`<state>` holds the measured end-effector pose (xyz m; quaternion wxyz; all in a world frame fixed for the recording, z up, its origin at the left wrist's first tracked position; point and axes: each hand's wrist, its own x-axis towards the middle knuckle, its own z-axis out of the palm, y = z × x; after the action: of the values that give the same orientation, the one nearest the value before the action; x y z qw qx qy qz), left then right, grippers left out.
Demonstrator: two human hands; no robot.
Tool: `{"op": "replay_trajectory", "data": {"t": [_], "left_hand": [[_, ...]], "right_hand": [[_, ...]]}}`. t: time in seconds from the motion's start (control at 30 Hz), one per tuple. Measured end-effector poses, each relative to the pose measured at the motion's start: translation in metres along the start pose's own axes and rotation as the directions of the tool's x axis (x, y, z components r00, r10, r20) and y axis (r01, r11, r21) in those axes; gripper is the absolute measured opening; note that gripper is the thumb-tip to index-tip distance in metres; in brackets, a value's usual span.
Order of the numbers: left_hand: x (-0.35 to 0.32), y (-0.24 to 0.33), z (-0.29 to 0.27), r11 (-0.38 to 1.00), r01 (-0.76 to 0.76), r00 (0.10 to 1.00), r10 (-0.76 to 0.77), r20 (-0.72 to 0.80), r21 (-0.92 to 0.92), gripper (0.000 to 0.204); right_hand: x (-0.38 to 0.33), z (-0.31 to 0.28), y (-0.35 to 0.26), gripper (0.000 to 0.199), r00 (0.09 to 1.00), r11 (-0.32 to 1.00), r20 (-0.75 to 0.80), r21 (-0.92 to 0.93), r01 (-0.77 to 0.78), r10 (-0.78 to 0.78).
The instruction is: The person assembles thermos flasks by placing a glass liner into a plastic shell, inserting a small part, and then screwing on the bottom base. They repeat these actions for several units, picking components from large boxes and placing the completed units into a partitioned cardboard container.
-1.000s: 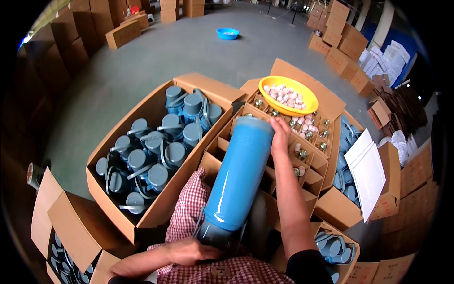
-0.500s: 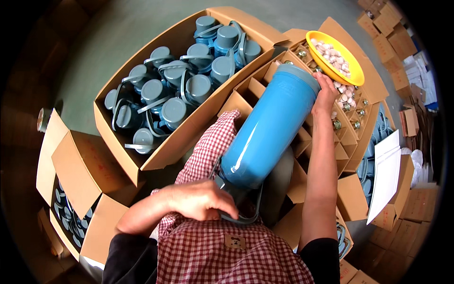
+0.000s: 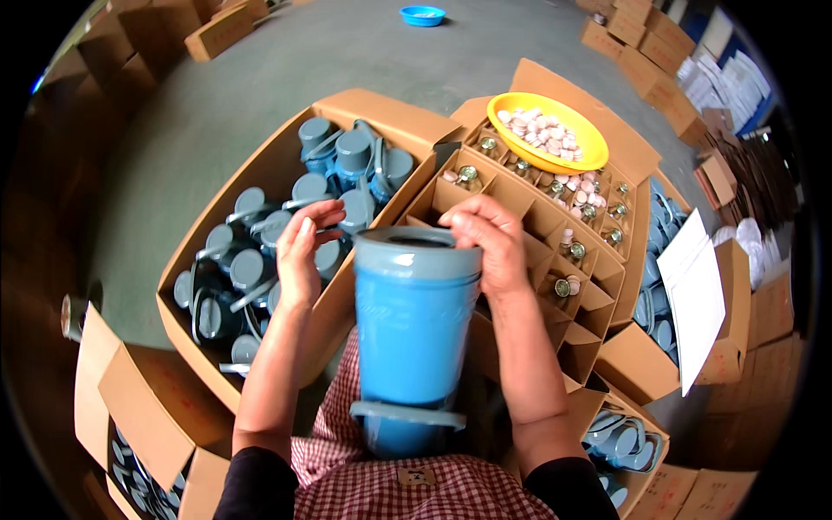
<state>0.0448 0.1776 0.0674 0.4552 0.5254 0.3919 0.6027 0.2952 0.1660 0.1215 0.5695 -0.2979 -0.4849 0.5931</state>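
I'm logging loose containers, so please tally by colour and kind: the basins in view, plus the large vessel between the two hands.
Yellow basin: 1
Blue basin: 1
Blue vessel: 1
Total: 3

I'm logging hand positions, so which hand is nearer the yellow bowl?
Right. The right hand is by the blue container, short of the yellow bowl; the left hand is farther away, left of the container.
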Motion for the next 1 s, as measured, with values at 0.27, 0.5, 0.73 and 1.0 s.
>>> {"op": "replay_trajectory", "data": {"t": [0.27,0.5,0.73,1.0], "left_hand": [[0.03,0.065,0.038,0.88,-0.199,0.692,0.438,0.574,-0.432,0.079],[0.05,0.091,0.056,0.808,-0.353,0.898,0.151,0.413,0.472,0.046],[0.081,0.063,0.077,0.863,-0.153,0.826,-0.155,0.541,0.482,0.031],[0.084,0.066,0.088,0.786,-0.312,0.77,-0.12,0.627,0.534,0.036]], "right_hand": [[0.035,-0.035,0.093,0.042,0.979,0.98,0.168,-0.143,0.14,-0.116],[-0.022,-0.159,0.083,0.014,0.913,0.861,-0.389,-0.498,-0.099,-0.121],[-0.115,-0.326,0.077,0.018,0.88,-0.339,-0.463,-0.814,-0.471,-0.11],[-0.104,-0.322,0.063,0.027,0.857,-0.708,-0.478,-0.673,-0.215,0.194]]}}
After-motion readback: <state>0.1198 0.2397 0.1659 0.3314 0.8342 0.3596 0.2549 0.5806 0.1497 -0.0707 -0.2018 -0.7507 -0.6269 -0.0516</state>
